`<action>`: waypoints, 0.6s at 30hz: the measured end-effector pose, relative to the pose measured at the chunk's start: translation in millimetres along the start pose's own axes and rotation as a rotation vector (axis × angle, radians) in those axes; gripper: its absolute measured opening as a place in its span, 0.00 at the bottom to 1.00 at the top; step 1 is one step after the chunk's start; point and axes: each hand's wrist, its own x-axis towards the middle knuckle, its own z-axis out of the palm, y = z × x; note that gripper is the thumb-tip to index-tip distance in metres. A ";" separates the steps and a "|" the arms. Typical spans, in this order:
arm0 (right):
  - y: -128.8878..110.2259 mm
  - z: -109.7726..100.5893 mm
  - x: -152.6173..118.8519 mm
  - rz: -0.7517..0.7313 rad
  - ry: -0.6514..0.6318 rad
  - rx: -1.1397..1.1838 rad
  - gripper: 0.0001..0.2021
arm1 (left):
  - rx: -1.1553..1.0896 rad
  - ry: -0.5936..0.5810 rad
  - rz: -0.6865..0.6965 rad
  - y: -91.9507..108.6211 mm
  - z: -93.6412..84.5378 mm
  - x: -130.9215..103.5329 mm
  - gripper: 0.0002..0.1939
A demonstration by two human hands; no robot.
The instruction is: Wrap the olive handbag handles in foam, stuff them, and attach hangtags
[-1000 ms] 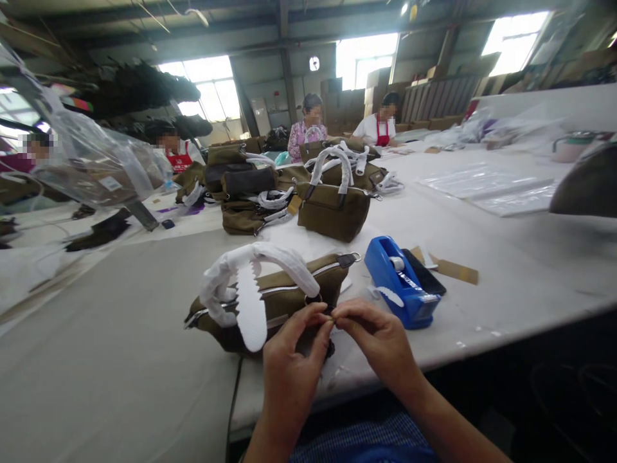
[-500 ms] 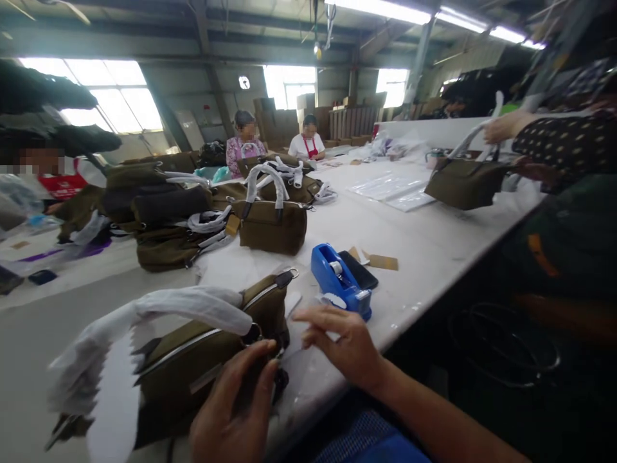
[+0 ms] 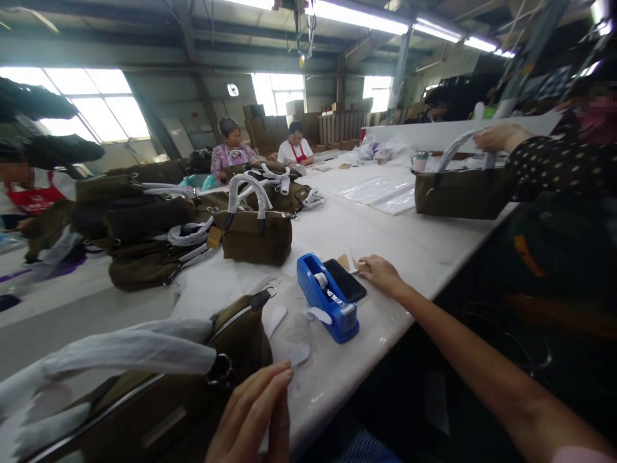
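Note:
A dark olive handbag (image 3: 193,392) lies in front of me at the lower left, its handles (image 3: 125,350) wrapped in white paper. My left hand (image 3: 255,411) is at the bag's near end, fingers stretched out and close together; I see nothing held in it. Beyond the blue tape dispenser (image 3: 328,299), my right hand (image 3: 383,275) reaches over the table. Its fingertips are closed on a brown card tag (image 3: 358,263), mostly covered by the hand. Beside it lie a black phone (image 3: 344,280) and a narrow white strip (image 3: 351,258).
Another olive bag (image 3: 255,238) stands upright beyond the dispenser, with a pile of bags (image 3: 144,225) to its left. White pieces (image 3: 296,355) lie near my left hand. Clear plastic sheets (image 3: 376,191) lie farther back. At right, a co-worker's hand (image 3: 504,138) holds a bag (image 3: 457,193).
My right hand has moved away from the bag, past the dispenser to the brown tag. My left fingers have come off the handle's ring. The view has shifted, and the co-worker's bag has turned.

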 end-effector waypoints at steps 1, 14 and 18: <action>2.2 -1.1 0.7 -0.013 -0.025 -0.013 0.13 | 0.012 -0.013 0.011 -2.3 1.5 0.3 0.14; -102.2 -19.9 62.3 -0.258 0.011 0.383 0.24 | 0.090 0.058 -0.082 -12.6 -3.4 13.8 0.17; -162.2 0.5 114.5 -0.228 -0.009 0.538 0.33 | 0.151 0.197 -0.023 -11.4 -19.5 6.9 0.15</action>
